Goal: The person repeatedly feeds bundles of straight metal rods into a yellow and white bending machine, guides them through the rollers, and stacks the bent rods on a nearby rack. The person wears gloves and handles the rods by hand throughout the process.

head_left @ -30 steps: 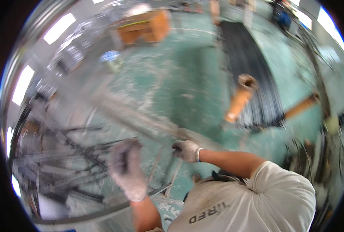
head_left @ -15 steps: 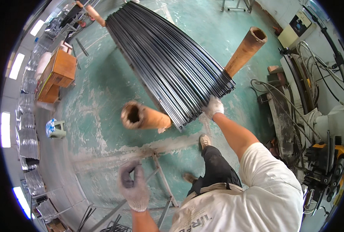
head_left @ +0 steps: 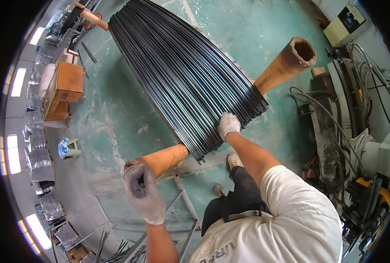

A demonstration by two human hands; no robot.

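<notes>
Since half a second ago the view has closed in: rod bundle and both hands sit larger and more central, right hand planted at the same rod ends, left hand hovering in much the same pose.

Far left: wooden crates (head_left: 65, 85) stacked by the wall, small green stool (head_left: 70, 148) on the floor, both well apart from the work.

Left hand (head_left: 144, 195), white knit glove, raised in front of the near tube end. Grip is curled into a loose fist; something dark shows inside the fingers but I cannot tell what, or whether it's just soiled glove. It touches nothing else.

Near cardboard tube (head_left: 160, 161) lies on the floor under the rod ends, acting as a roller or spacer, so the ends stay off the green floor (head_left: 111, 118) and fingers can get under them.

Bundle of thin dark steel rods (head_left: 181, 74) fans from top-left down toward the person, cut ends lined up in a rough row at the near edge.

Right hand (head_left: 228, 125), gloved, arm stretched out, grip pressed down over the rod ends near the bundle's right side, fingers closed around a few rods, likely singling them out.

Second cardboard tube (head_left: 287, 63) sticks out from under the bundle on the right, same support role.

Far right: machine with cables (head_left: 357, 131) by the wall.
</notes>
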